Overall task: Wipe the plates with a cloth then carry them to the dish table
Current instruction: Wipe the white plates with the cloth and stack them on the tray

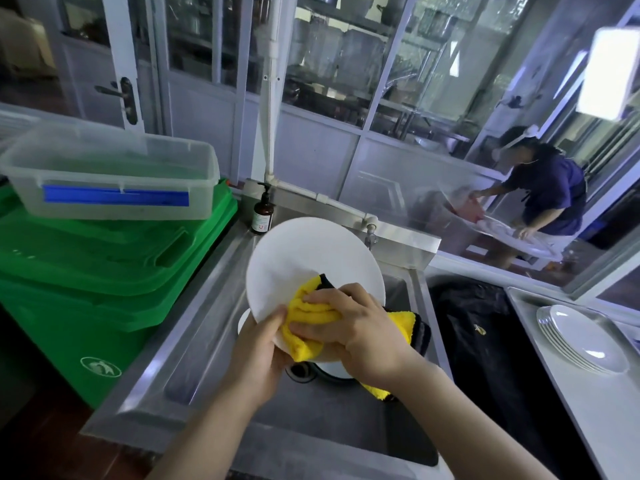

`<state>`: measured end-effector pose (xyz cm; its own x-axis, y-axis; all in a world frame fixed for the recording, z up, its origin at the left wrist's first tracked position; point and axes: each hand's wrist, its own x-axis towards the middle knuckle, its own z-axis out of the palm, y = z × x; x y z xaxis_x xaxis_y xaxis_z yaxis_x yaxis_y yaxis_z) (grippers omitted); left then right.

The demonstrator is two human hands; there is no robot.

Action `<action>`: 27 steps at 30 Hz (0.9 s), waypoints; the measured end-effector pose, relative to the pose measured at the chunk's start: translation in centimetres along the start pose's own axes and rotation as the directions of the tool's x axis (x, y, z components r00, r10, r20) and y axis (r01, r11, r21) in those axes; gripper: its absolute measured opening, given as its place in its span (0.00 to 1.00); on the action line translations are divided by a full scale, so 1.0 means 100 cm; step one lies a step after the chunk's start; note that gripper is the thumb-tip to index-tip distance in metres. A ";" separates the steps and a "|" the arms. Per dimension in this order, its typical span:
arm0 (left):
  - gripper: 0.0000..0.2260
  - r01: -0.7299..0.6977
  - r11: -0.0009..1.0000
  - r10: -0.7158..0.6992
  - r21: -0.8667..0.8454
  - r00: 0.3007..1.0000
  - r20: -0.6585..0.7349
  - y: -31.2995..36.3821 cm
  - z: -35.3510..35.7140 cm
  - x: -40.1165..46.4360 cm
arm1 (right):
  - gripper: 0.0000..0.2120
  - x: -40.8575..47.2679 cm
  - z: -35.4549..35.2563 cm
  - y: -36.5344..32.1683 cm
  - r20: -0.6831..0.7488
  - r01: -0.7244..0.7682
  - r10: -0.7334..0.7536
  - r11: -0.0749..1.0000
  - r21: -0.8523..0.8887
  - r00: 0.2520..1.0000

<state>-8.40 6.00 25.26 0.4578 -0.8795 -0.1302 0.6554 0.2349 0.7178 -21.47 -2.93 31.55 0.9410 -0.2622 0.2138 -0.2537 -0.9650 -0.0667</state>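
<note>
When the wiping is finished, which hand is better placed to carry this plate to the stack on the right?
Probably the left hand: it already grips the plate at its lower edge. The right hand is busy pressing the yellow cloth on it.

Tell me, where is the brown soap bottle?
In the head view, the brown soap bottle stands at the sink's back left corner, just behind the white plate and beside the green bin.

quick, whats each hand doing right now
Left hand: grip on the lower edge of the white plate.
Right hand: grips the yellow cloth, pressing it on the plate.
</note>
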 end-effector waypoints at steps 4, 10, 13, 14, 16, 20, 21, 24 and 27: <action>0.11 -0.038 0.999 0.038 -0.012 0.999 -0.015 0.001 -0.002 0.000 | 0.20 -0.016 0.004 0.020 -0.107 -0.048 0.041 0.997 -0.058 0.993; 0.15 -0.120 0.991 0.119 0.061 0.993 0.021 0.006 -0.002 -0.004 | 0.28 -0.029 0.013 0.035 -0.338 -0.353 0.292 0.926 -0.134 0.895; 0.14 -0.146 0.988 0.145 0.051 0.989 0.017 0.004 0.000 -0.003 | 0.26 -0.027 0.022 0.012 -0.378 -0.306 0.242 0.945 -0.117 0.893; 0.13 -0.145 0.988 0.145 0.042 0.989 0.005 0.003 0.000 -0.003 | 0.24 -0.025 0.025 0.001 -0.362 -0.251 0.200 0.963 -0.098 0.910; 0.12 -0.153 0.987 0.154 0.057 0.988 -0.021 0.002 0.000 -0.003 | 0.23 -0.023 0.028 -0.017 -0.321 -0.163 0.146 0.986 -0.025 0.936; 0.14 -0.186 0.974 0.188 0.127 0.982 -0.002 0.005 0.000 -0.005 | 0.24 -0.025 0.026 -0.008 -0.301 -0.131 0.141 0.990 0.053 0.943; 0.16 -0.192 0.967 0.191 0.166 0.981 0.023 0.007 0.000 -0.007 | 0.24 -0.026 0.024 0.000 -0.310 -0.159 0.167 0.986 0.051 0.936; 0.19 -0.182 0.939 0.169 0.293 0.983 0.069 0.008 0.000 -0.013 | 0.23 -0.025 0.015 0.027 -0.382 -0.314 0.307 0.948 0.045 0.872; 0.16 -0.167 0.866 0.117 0.471 0.984 0.132 0.009 0.008 -0.020 | 0.24 -0.013 0.005 0.039 -0.465 -0.471 0.477 0.871 0.137 0.746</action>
<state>-9.19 7.66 26.67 0.4480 -0.8928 0.0465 0.2084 0.1549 0.9657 -23.58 -6.35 30.52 0.4767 -0.6595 0.5812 -0.6338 -0.7160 -0.2925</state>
